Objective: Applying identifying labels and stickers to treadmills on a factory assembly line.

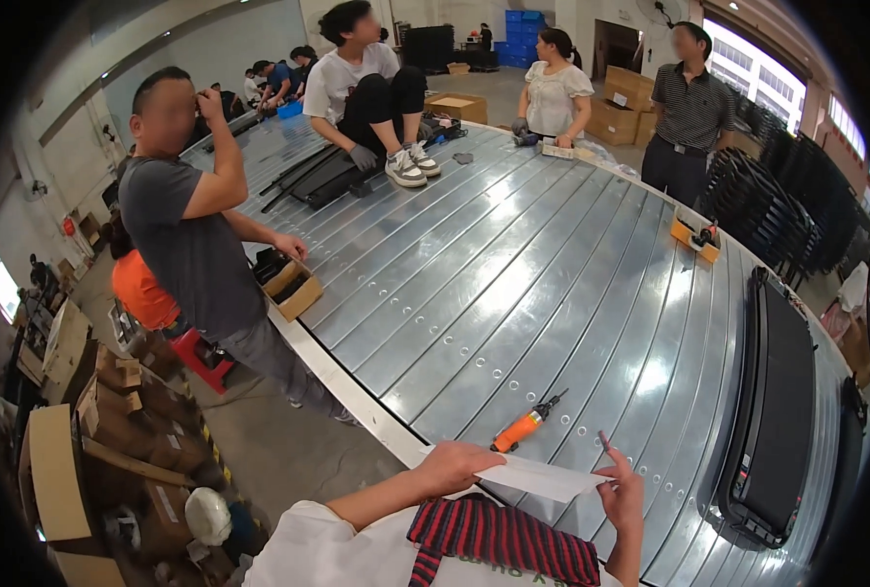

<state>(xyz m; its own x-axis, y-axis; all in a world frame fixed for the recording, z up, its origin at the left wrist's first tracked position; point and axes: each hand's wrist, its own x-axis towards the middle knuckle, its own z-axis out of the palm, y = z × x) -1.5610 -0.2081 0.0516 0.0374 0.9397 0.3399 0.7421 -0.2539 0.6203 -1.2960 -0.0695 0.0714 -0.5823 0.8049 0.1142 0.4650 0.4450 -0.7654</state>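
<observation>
A white sheet of paper [541,479] is stretched between my two hands, just over the near edge of the metal table. My left hand [457,468] pinches its left end, fingers closed. At the other end, my right hand [623,492] grips the paper; a slim dark-tipped shape sticks up there, and I cannot tell whether it is a finger or a pen. Just beyond the paper lies an orange electric screwdriver [520,430] with its bit pointing away to the right. What is on the paper does not show.
Slatted metal tabletop [435,362] stretches ahead. A black framed panel [773,411] lies at right. Small parts boxes stand at the left edge [293,291] and far right [696,235]. One person sits on the table; others stand around it. Cardboard boxes [58,470] crowd the lower left floor.
</observation>
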